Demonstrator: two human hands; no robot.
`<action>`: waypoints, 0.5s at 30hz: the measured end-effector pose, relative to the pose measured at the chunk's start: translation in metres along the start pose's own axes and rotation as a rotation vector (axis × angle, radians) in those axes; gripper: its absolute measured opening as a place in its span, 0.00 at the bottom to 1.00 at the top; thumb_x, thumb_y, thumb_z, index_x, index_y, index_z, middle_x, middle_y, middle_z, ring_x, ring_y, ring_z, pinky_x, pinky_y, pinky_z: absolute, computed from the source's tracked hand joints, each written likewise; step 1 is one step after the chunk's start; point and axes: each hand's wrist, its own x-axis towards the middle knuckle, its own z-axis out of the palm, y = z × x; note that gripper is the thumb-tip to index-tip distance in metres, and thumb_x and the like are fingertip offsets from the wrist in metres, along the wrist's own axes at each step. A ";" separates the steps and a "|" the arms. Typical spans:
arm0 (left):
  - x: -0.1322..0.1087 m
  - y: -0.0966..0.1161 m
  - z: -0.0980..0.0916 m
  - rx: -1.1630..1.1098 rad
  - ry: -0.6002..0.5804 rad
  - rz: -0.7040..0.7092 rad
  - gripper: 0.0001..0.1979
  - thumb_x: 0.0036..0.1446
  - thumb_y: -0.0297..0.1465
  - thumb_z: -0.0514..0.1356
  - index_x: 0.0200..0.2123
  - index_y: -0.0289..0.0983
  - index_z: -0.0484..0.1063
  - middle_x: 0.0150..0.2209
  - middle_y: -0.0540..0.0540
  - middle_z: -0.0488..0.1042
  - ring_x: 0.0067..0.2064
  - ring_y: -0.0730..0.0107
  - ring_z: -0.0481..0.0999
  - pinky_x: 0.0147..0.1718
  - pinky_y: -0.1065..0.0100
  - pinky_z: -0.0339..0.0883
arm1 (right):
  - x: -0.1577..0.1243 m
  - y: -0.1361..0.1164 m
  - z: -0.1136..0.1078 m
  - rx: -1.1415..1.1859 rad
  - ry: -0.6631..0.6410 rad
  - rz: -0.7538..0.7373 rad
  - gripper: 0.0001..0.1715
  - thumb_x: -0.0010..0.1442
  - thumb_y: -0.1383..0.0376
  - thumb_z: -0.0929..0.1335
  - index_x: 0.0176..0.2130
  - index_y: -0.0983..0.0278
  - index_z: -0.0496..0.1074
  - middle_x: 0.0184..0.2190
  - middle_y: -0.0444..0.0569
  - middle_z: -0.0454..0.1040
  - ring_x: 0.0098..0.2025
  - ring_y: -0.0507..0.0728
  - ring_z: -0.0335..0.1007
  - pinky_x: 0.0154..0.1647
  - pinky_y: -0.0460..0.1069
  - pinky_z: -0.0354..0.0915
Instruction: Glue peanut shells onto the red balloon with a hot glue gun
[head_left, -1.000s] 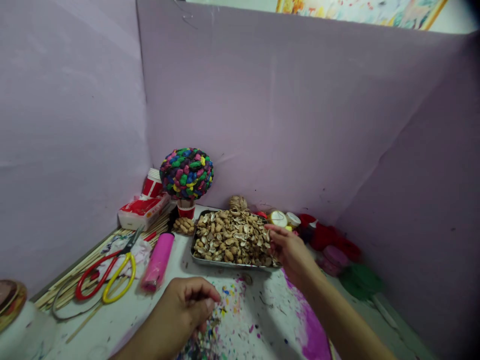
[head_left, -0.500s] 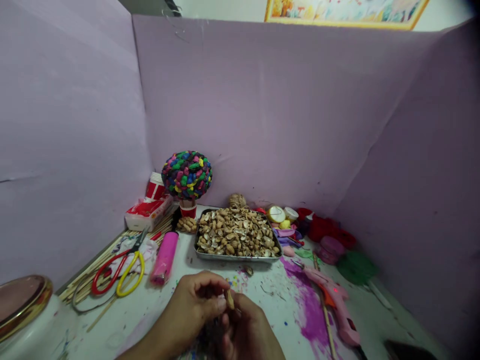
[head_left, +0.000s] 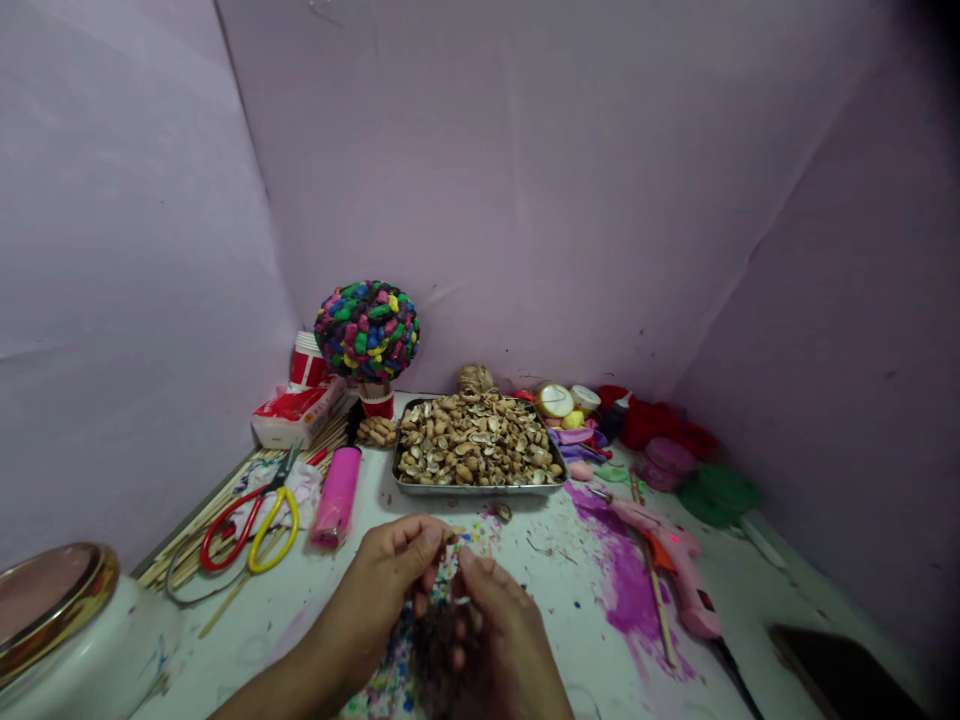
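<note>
My left hand (head_left: 394,575) pinches a small piece of peanut shell (head_left: 452,535) between thumb and forefinger. A little to its right, my right hand (head_left: 510,625) is closed with its fingers curled inward; what they hold, if anything, I cannot make out. Below and between both hands shows a dark brown, blurred mass (head_left: 439,655), partly hidden by the right fingers. Just beyond the hands stands a metal tray (head_left: 480,490) heaped with peanut shells (head_left: 472,440). One loose shell (head_left: 502,511) lies in front of the tray.
Left are scissors (head_left: 251,525), a pink roll (head_left: 337,495), sticks (head_left: 169,545) and a white pot (head_left: 97,640). A multicoloured ball (head_left: 367,330) stands behind. On the right lie a pink glue gun (head_left: 671,550), a stick (head_left: 660,610) and a dark flat object (head_left: 840,670). Walls enclose the table.
My hands have moved apart; the shell piece, earlier between both, is now in my left fingertips. More of the dark mass shows. The view has tilted down.
</note>
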 end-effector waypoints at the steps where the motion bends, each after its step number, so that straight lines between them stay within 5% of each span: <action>1: 0.001 -0.001 0.000 -0.013 0.013 -0.004 0.16 0.47 0.41 0.61 0.23 0.34 0.66 0.16 0.56 0.61 0.19 0.80 0.55 0.17 0.76 0.49 | 0.001 -0.003 -0.003 -0.039 0.022 -0.106 0.17 0.35 0.54 0.74 0.21 0.63 0.70 0.12 0.37 0.65 0.13 0.45 0.52 0.13 0.41 0.50; 6: 0.002 -0.007 -0.001 -0.052 -0.084 -0.115 0.17 0.47 0.42 0.60 0.22 0.34 0.65 0.15 0.55 0.60 0.17 0.80 0.54 0.15 0.76 0.48 | 0.005 -0.019 -0.013 -0.241 -0.005 -0.439 0.09 0.36 0.64 0.74 0.25 0.60 0.77 0.24 0.42 0.74 0.27 0.52 0.63 0.28 0.45 0.59; 15: 0.005 -0.006 -0.003 -0.246 -0.022 -0.152 0.07 0.44 0.26 0.61 0.31 0.32 0.70 0.23 0.52 0.67 0.20 0.80 0.63 0.19 0.75 0.55 | 0.022 -0.023 -0.023 -0.208 0.004 -0.298 0.14 0.42 0.57 0.72 0.26 0.65 0.73 0.15 0.36 0.62 0.14 0.45 0.51 0.15 0.42 0.50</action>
